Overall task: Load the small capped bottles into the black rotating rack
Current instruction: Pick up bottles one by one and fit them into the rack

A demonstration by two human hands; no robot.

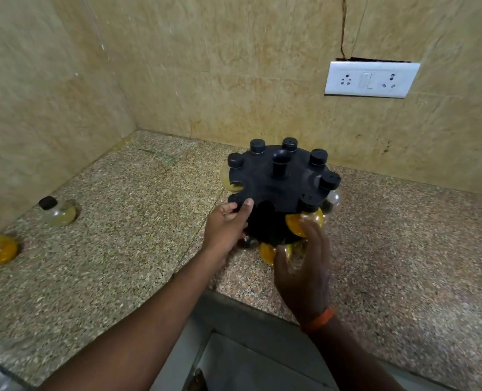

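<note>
The black rotating rack (273,190) stands on the granite counter near the wall corner, with several capped bottles hanging in its rim slots. My left hand (225,227) is at the rack's front-left rim, and its thumb and fingers pinch the black cap of a small bottle (233,198) at a slot there. That bottle's body is hidden behind the hand. My right hand (304,266) is open with straight fingers, its fingertips at a yellow-filled bottle (296,222) hanging at the front right. Two loose bottles stand far left: a pale one (60,214) and a yellow one (0,251).
Tiled walls close the counter (121,263) on the left and at the back. A white socket plate (371,79) sits on the back wall at the right. The counter's front edge runs below my arms, with a steel strip at the bottom left.
</note>
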